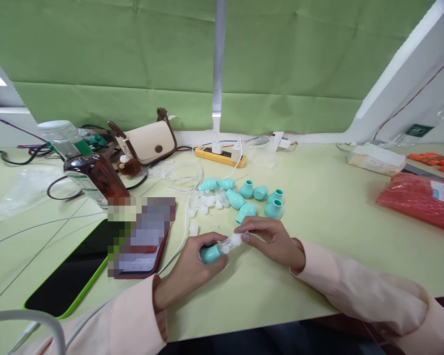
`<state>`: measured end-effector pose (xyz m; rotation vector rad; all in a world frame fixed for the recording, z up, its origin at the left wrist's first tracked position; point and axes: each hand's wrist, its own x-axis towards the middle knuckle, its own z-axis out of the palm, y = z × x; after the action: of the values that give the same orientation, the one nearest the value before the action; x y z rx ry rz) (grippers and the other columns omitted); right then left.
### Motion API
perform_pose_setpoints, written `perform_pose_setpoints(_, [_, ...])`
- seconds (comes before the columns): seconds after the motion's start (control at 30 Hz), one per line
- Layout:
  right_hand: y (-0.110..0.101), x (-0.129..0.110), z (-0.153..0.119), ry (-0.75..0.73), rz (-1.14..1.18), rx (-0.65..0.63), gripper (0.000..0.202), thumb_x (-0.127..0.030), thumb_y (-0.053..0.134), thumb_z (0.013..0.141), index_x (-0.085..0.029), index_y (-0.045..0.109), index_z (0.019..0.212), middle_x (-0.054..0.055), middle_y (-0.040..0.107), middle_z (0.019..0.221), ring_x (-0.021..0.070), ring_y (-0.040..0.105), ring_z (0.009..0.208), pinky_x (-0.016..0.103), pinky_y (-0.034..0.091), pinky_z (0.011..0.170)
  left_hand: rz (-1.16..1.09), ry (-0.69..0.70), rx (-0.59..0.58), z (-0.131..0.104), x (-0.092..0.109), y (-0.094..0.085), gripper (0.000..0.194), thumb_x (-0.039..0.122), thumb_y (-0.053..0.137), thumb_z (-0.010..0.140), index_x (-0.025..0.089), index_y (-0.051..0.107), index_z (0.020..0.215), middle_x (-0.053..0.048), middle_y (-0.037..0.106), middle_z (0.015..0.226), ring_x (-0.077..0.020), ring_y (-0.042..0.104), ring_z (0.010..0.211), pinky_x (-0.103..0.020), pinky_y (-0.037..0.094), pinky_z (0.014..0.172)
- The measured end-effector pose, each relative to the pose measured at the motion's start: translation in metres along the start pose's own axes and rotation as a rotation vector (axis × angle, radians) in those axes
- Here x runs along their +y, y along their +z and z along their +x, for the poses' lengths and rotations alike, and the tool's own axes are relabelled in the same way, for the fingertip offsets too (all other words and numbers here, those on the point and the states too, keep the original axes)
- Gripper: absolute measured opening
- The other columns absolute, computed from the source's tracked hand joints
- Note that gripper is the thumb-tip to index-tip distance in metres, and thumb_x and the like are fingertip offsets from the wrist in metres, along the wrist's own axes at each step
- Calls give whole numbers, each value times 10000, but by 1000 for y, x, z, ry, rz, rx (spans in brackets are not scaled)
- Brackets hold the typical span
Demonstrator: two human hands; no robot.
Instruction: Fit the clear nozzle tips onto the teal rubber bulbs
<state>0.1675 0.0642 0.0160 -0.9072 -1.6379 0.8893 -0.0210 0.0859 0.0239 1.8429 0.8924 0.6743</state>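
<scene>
Toward six o'clock on the desk (pixel 318 197): teal bulb (pixel 209 254), clear tube (pixel 226 245) pointing to two.
Left hand (pixel 194 261): curled round bulb, gripping it.
Right hand (pixel 272 240): fingertips pinching white piece (pixel 237 240) at tube's end.
Bulb feel: probably light, soft, slick; hold by its belly.
Tube feel: likely stiffer; pinch lightly.
</scene>
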Motion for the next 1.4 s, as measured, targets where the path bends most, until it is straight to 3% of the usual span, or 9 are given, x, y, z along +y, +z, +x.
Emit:
perform_pose_setpoints(0.53, [-3, -4, 0, -181, -132, -57, 244, -85, 554, 745, -212, 645, 932, 43, 572, 724, 140, 526, 678, 294, 433, 605, 44, 36, 51, -1, -5, 4, 177, 266, 624, 698, 227, 661, 866, 26, 692, 863, -154, 604, 799, -210, 446, 710])
perform_pose_setpoints(0.87, [-4, -1, 0, 34, 49, -122, 183, -132, 640, 680, -193, 684, 848, 26, 562, 685, 106, 527, 618, 230, 465, 565, 80, 61, 34, -2, -5, 4, 195, 294, 611, 713, 213, 679, 876, 20, 705, 862, -172, 627, 756, -221, 471, 657])
perform_pose_setpoints(0.97, [-3, -2, 0, 31, 17, -111, 161, -156, 642, 680, -189, 688, 831, 26, 568, 671, 109, 530, 607, 226, 457, 539, 86, 70, 34, -3, -4, 4, 202, 293, 603, 719, 209, 682, 884, 14, 706, 872, -186, 633, 767, -235, 482, 657])
perform_pose_setpoints(1.17, [-4, -4, 1, -116, -84, -133, 158, -152, 642, 686, -189, 688, 832, 23, 571, 636, 105, 514, 549, 232, 411, 497, 45, 98, 22, -6, -3, 5, 208, 289, 604, 729, 224, 679, 912, 5, 694, 940, -198, 629, 855, -242, 489, 705])
perform_pose_setpoints(1.4, [-2, 0, -2, 41, 65, -137, 157, -149, 638, 693, -192, 692, 834, 28, 579, 654, 97, 522, 552, 214, 422, 475, 60, 89, 8, -6, -1, 5, 227, 290, 583, 748, 194, 671, 933, -18, 690, 947, -200, 625, 847, -251, 482, 715])
